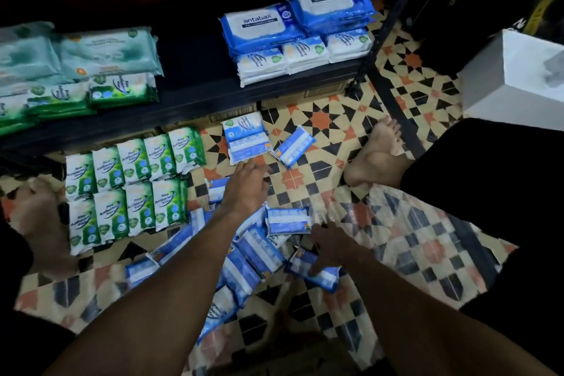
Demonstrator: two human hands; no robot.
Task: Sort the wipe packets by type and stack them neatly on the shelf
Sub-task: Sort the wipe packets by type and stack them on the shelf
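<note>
Several small blue wipe packets (247, 256) lie scattered on the tiled floor in front of me. My left hand (247, 189) reaches forward over them, fingers straight, fingertips at the near edge of a blue packet (245, 140) by the shelf. My right hand (329, 249) rests with fingers down on another blue packet (317, 275). Green pine packets (125, 189) stand in two neat rows on the floor at left. On the dark shelf (195, 70) sit large blue antabax packs (302, 15) over small blue packets at right, and green and teal packs (76, 70) at left.
My bare feet (378, 156) rest on the patterned tiles at right and at far left. A clear plastic sheet (412, 232) lies on the floor at right. A white box (518, 76) and a black shelf upright (393, 24) stand at upper right.
</note>
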